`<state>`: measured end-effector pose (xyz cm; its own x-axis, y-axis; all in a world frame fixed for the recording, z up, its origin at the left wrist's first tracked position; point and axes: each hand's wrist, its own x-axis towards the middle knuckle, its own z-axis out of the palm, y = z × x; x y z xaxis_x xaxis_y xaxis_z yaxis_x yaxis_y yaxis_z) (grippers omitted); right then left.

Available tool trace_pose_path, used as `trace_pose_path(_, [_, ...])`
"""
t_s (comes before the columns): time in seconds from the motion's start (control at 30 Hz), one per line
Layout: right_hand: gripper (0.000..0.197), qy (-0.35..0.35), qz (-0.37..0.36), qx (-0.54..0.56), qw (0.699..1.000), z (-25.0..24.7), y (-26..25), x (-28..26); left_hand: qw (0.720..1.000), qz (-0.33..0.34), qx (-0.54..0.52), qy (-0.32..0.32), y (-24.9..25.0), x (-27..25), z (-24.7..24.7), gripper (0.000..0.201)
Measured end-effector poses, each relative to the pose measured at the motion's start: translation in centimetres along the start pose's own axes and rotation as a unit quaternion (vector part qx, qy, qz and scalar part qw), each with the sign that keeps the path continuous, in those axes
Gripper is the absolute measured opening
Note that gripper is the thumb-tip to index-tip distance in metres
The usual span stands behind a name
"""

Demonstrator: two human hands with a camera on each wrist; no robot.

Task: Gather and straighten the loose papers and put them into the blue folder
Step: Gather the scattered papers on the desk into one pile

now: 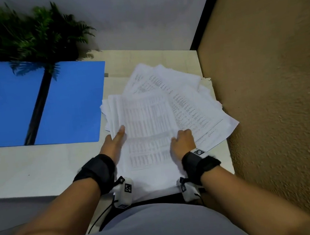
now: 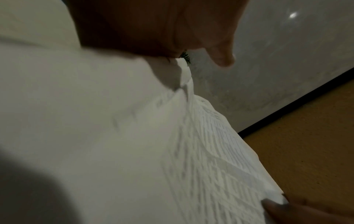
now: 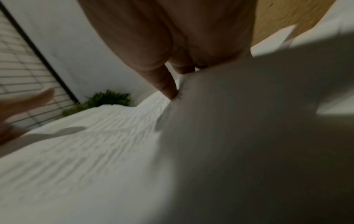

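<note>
Left hand (image 1: 114, 142) flat, right hand (image 1: 181, 141) curled on the papers (image 1: 150, 117) between them: light, slippery; squeeze both side edges.

the folder (image 1: 68, 103) was bright blue with a black spine. right of the folder, the papers (image 1: 150, 117) were white with grey printed rows. behind the folder, the plant (image 1: 27, 35) was dark green.
</note>
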<state>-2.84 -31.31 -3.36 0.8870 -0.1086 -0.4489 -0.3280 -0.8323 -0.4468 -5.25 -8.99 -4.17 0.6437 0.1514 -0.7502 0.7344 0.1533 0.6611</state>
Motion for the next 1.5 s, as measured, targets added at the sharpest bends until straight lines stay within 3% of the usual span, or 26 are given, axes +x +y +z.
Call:
trace_pose_path(0.1, [0.031,-0.014,-0.050,-0.055,0.997,1.3,-0.2,0.1,0.994,0.060,0.085,0.041,-0.7,-0.2,0.4,0.071])
trace_pose_path(0.13, [0.029,-0.005,-0.052,-0.028,0.998,1.4,0.0,0.3,0.988,0.075,0.114,0.077,-0.8,0.1,0.3,0.058])
trace_pose_path(0.2, [0.030,0.079,-0.005,0.106,0.991,0.7,0.4,0.7,0.985,0.071,0.108,0.112,-0.8,0.4,-0.1,0.047])
trace_pose_path(0.27, [0.051,0.195,0.130,0.216,0.948,-0.8,1.4,1.6,0.988,0.061,0.075,0.116,-0.9,0.6,-0.9,0.046])
trace_pose_path(0.3, [0.061,0.216,0.210,0.261,0.917,-1.6,2.0,1.9,0.988,0.059,0.073,0.120,-1.0,0.7,-1.1,0.045])
trace_pose_path(0.37, [0.062,0.175,0.322,0.446,0.816,-2.7,3.1,2.9,0.988,0.060,0.079,0.117,-1.3,0.9,-1.7,0.045])
trace_pose_path(0.4, [0.054,0.132,0.331,0.528,0.771,-2.9,3.3,3.3,0.988,0.061,0.080,0.114,-1.3,0.9,-1.8,0.045])
trace_pose_path(0.43, [0.046,0.107,0.315,0.561,0.758,-3.0,3.2,3.3,0.989,0.059,0.076,0.113,-1.2,0.8,-2.0,0.045])
trace_pose_path(0.53, [0.033,0.136,0.223,0.483,0.836,-2.6,2.9,3.3,0.991,0.065,0.051,0.110,-1.2,1.0,-2.3,0.046])
trace_pose_path(0.63, [0.036,0.185,0.158,0.482,0.842,-2.9,1.9,3.5,0.990,0.063,0.034,0.120,-0.9,1.2,-2.7,0.046])
trace_pose_path(0.77, [0.045,0.128,0.178,0.478,0.850,-2.3,0.1,5.8,0.987,0.056,0.078,0.132,-0.8,1.6,-2.9,0.049])
trace_pose_path(0.87, [0.075,0.100,0.183,0.431,0.878,-1.9,-1.8,6.7,0.984,0.053,0.103,0.136,-0.8,1.5,-2.4,0.048])
trace_pose_path(0.93, [0.086,0.057,0.169,0.466,0.866,-1.0,-2.2,7.6,0.982,0.053,0.115,0.139,-0.8,1.6,-2.3,0.048])
trace_pose_path(1.0, [0.074,0.047,0.148,0.508,0.847,-0.4,-2.2,8.0,0.982,0.053,0.112,0.143,-0.8,1.7,-2.3,0.049])
trace_pose_path(1.1, [0.047,0.038,0.153,0.515,0.843,-0.4,-2.5,8.5,0.984,0.049,0.094,0.142,-0.7,1.7,-2.2,0.050])
trace_pose_path(1.17, [0.046,0.035,0.187,0.516,0.835,-0.7,-2.7,9.0,0.985,0.050,0.090,0.137,-0.7,1.5,-2.1,0.050])
trace_pose_path(1.23, [0.050,0.057,0.211,0.450,0.866,-1.5,-2.9,8.9,0.985,0.056,0.091,0.135,-0.8,1.7,-2.2,0.050])
trace_pose_path(1.33, [0.045,0.124,0.174,0.337,0.917,-3.4,-2.7,8.4,0.989,0.057,0.062,0.124,-1.2,1.8,-2.6,0.048])
trace_pose_path(1.5, [0.035,0.263,0.086,0.298,0.914,-9.4,-2.4,6.0,0.993,0.054,-0.020,0.105,-1.9,1.6,-3.0,0.041])
